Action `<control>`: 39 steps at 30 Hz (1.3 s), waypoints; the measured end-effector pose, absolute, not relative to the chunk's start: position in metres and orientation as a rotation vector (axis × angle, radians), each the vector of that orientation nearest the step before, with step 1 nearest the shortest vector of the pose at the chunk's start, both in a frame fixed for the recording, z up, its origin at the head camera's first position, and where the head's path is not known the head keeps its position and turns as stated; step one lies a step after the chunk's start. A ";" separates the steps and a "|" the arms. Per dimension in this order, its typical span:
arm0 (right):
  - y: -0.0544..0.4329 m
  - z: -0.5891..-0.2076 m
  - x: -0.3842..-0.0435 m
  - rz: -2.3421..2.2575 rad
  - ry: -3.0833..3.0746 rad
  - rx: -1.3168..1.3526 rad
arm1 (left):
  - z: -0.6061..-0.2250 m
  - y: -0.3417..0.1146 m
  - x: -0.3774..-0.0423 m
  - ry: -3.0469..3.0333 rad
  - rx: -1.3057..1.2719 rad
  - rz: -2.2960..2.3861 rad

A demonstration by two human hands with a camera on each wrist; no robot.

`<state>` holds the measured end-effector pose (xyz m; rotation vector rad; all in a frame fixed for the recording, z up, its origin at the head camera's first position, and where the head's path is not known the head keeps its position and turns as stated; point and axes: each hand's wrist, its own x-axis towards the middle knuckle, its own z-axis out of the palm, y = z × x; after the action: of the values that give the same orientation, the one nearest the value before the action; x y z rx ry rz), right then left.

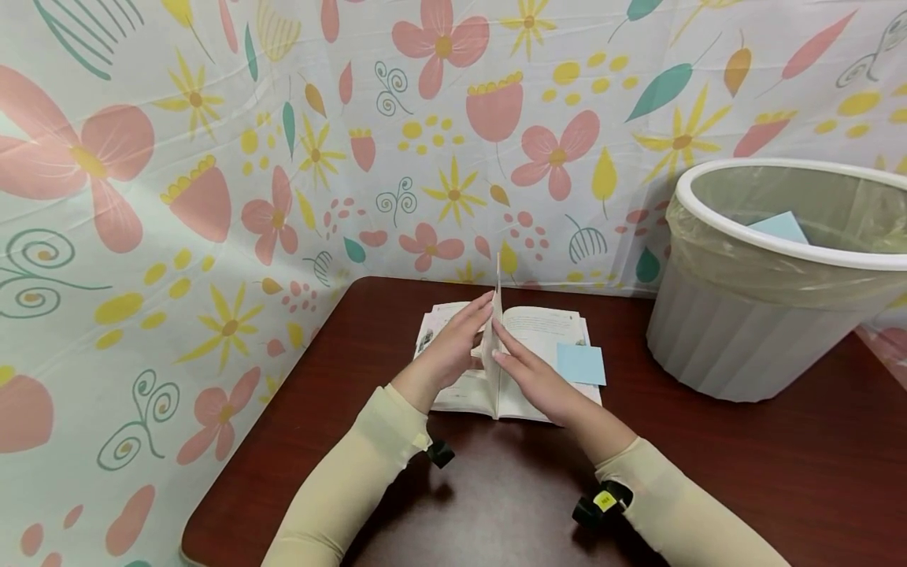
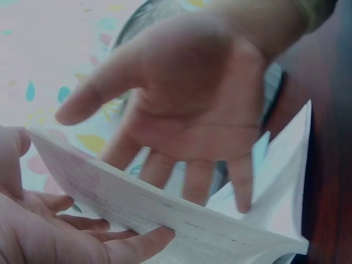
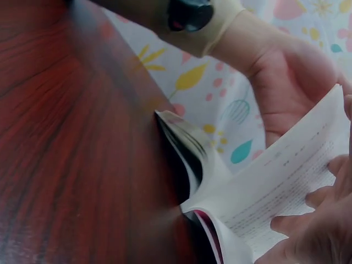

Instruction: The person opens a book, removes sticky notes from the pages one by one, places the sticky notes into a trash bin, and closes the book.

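An open book [image 1: 538, 323] lies on the table, and a page section [image 1: 494, 346] stands upright along its middle. My left hand [image 1: 449, 346] is on the left of the raised pages, its straight fingers touching them. On the other side is my right hand [image 1: 534, 378], fingers extended against the pages. The left wrist view shows the right hand's palm [image 2: 192, 99] facing the printed sheet [image 2: 159, 209]. In the right wrist view, the right fingers [image 3: 297, 224] lie along the printed page [image 3: 275, 187]. A light blue paper square [image 1: 581, 364] lies on the book's right side.
The dark red-brown table [image 1: 510, 488] meets a flower-patterned cloth [image 1: 453, 157] at the back and left. At the right stands a grey bin [image 1: 737, 331] with a white rim and clear liner, a blue paper [image 1: 781, 227] inside.
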<state>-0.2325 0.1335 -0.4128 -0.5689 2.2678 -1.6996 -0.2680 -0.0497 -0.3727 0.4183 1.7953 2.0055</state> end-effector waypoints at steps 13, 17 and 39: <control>0.121 -0.427 -0.222 -1.417 2.454 -0.786 | -0.354 -0.082 -0.280 1.737 0.386 2.134; 0.119 -0.429 -0.219 -1.286 2.519 -0.759 | -0.352 -0.098 -0.288 1.765 0.350 2.146; 0.123 -0.437 -0.214 -1.007 2.660 -0.879 | -0.403 -0.137 -0.330 2.235 0.082 1.693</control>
<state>-0.2137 0.1227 -0.4365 -0.8793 2.6599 -1.0070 -0.3295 -0.1369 -0.4033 0.0816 2.2346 1.6926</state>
